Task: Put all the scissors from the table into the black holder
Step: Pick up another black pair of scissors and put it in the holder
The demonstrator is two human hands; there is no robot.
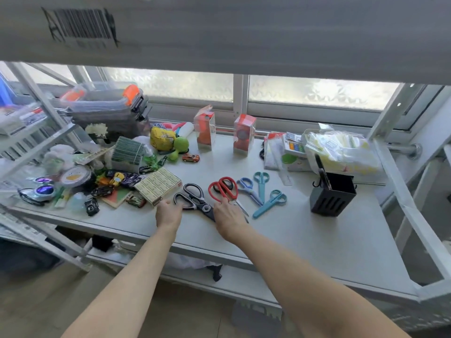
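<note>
Several scissors lie in a row on the white table point(305, 235). From left: black-handled scissors point(192, 198), red-handled scissors point(223, 189), blue-and-grey scissors point(247, 189), teal scissors point(261, 181) and light-blue scissors point(271, 202). The black holder point(333, 195) stands to their right, with one dark pair sticking out of it. My left hand point(168, 214) rests beside the black handles, fingers touching the lower loop. My right hand point(228, 219) lies over the blades of the red scissors, fingertips at their lower handle. Whether either hand grips is not visible.
Toy cars, a staple box point(158, 186), a tape roll and other clutter fill the table's left part. Two orange cartons point(205, 128) stand at the back. Plastic bags and a white box point(341, 150) lie behind the holder. A shelf overhangs above.
</note>
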